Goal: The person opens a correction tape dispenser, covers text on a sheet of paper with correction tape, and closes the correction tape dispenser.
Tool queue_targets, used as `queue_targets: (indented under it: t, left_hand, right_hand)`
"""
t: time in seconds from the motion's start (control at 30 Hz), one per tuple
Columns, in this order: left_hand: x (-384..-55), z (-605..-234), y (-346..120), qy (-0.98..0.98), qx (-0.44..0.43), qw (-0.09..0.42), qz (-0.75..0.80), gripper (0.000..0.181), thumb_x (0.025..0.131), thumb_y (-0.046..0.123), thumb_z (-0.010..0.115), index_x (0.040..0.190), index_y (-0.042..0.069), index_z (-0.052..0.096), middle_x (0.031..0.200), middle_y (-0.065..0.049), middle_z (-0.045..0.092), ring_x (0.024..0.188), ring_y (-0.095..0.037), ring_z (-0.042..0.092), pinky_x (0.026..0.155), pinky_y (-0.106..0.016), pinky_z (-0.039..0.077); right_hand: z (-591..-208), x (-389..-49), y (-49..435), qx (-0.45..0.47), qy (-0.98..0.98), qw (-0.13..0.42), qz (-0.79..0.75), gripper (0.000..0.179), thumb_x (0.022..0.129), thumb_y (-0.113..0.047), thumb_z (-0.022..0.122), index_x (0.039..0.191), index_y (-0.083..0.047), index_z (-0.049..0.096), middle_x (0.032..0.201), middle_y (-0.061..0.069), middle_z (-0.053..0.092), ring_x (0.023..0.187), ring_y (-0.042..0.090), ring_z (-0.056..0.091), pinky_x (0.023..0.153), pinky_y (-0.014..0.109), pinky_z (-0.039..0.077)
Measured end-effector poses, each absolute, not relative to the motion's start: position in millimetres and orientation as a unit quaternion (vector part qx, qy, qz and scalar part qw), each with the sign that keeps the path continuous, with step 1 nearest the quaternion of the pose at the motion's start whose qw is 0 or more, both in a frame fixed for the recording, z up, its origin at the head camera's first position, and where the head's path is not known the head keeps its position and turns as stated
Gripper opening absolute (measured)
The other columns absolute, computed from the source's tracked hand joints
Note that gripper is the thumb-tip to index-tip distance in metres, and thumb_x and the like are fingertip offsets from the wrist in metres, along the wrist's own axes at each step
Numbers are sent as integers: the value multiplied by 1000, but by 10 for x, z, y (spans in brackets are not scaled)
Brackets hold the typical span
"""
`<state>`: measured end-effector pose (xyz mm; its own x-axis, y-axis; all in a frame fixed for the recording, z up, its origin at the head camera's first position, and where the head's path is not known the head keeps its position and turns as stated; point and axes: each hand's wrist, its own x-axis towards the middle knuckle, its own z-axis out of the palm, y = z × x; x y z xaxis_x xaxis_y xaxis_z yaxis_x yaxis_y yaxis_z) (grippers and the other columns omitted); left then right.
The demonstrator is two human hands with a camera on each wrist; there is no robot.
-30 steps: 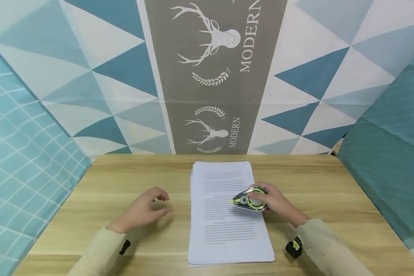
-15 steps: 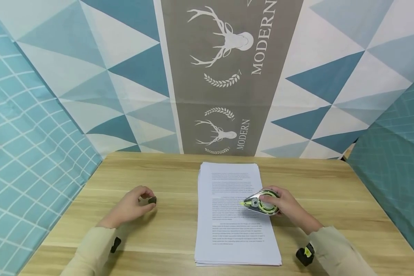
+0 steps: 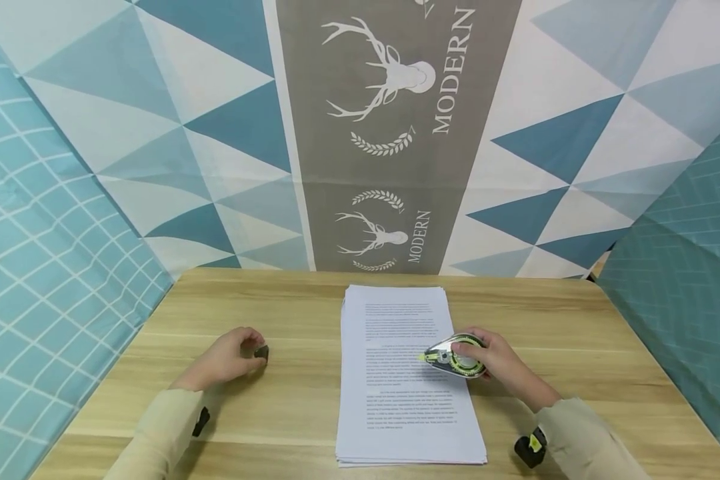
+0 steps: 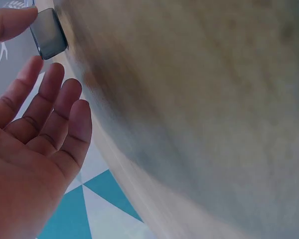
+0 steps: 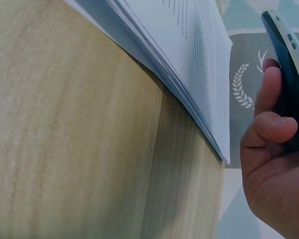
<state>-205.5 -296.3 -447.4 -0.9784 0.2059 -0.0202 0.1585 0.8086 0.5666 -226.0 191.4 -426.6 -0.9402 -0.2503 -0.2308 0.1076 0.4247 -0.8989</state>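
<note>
My right hand (image 3: 492, 357) grips a correction tape dispenser (image 3: 465, 360), clear and black with a yellow-green wheel and tip. It hangs over the printed paper stack, its bare tip facing left. In the right wrist view the dispenser (image 5: 291, 74) stands edge-on, with the fingers curled round it. Left of the paper, my left hand (image 3: 231, 357) pinches a small dark translucent cap (image 3: 262, 353) between thumb and index finger, low over the table. The left wrist view shows this cap (image 4: 50, 35) between the thumb tip and index fingertip, the other fingers loosely bent.
The stack of printed sheets (image 3: 408, 440) lies in the middle of the wooden table (image 3: 300, 400). A patterned cloth wall (image 3: 378, 167) stands at the table's back edge. Blue tiled-pattern cloth (image 3: 54, 267) hangs at the left and darker teal cloth (image 3: 690, 280) at the right.
The left hand has moved left, away from the paper, and the dark cap has come into view at its fingertips. The right hand keeps the dispenser over the paper. The head view has shifted slightly.
</note>
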Motion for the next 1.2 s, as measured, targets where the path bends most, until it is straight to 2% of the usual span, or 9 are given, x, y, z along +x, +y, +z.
queue_targets:
  t: [0.23, 0.43, 0.63, 0.77, 0.87, 0.97, 1.2]
  left_hand:
    - [-2069, -4479, -2953, 955, 90, 52, 277, 30, 80, 20, 71, 102, 3, 63, 105, -10, 63, 101, -30, 59, 88, -48, 47]
    - [-2064, -4463, -2944, 957, 94, 46, 272, 28, 80, 23, 71, 99, 4, 63, 103, -8, 63, 99, -27, 59, 86, -46, 47]
    - [-2045, -4406, -2891, 955, 79, 46, 282, 29, 81, 24, 71, 100, 4, 63, 96, -5, 64, 89, -18, 59, 75, -35, 49]
    - [-2036, -4363, -2828, 951, 70, 46, 296, 32, 80, 27, 72, 102, 5, 63, 90, -2, 64, 81, -12, 57, 68, -27, 47]
    - [-2027, -4338, -2776, 949, 72, 39, 304, 34, 80, 29, 73, 102, 5, 63, 87, -1, 64, 80, -11, 56, 66, -23, 47]
    - [-2017, -4312, -2717, 947, 85, 30, 309, 34, 79, 29, 73, 101, 5, 64, 87, 0, 64, 78, -10, 56, 63, -22, 46]
    - [-1978, -4228, -2540, 940, 114, 16, 322, 27, 80, 30, 73, 99, 12, 64, 89, 5, 64, 77, -6, 56, 63, -21, 46]
  right_hand:
    - [-4298, -2241, 1934, -39, 821, 173, -543, 45, 87, -34, 62, 120, -4, 56, 86, 2, 63, 63, 13, 51, 48, 25, 39]
    - [-4333, -2238, 1942, -74, 802, 182, -564, 48, 90, -32, 59, 122, 2, 51, 83, 4, 63, 52, 11, 49, 42, 24, 41]
    - [-4362, -2235, 1958, -92, 782, 188, -587, 48, 92, -32, 57, 122, 5, 49, 76, 5, 61, 46, 10, 47, 40, 23, 42]
    - [-4374, -2229, 1965, -74, 773, 183, -603, 51, 92, -31, 56, 129, 2, 44, 88, 8, 60, 48, 11, 49, 42, 24, 44]
    - [-4378, -2228, 1962, -64, 765, 174, -617, 53, 93, -29, 56, 134, 0, 40, 98, 12, 57, 52, 13, 53, 45, 25, 47]
    - [-4378, -2232, 1958, -57, 759, 168, -627, 52, 93, -30, 56, 133, 0, 40, 102, 14, 56, 54, 14, 56, 47, 25, 49]
    - [-4376, -2229, 1961, -67, 736, 170, -652, 52, 93, -28, 54, 133, 2, 37, 97, 13, 57, 54, 14, 56, 45, 24, 47]
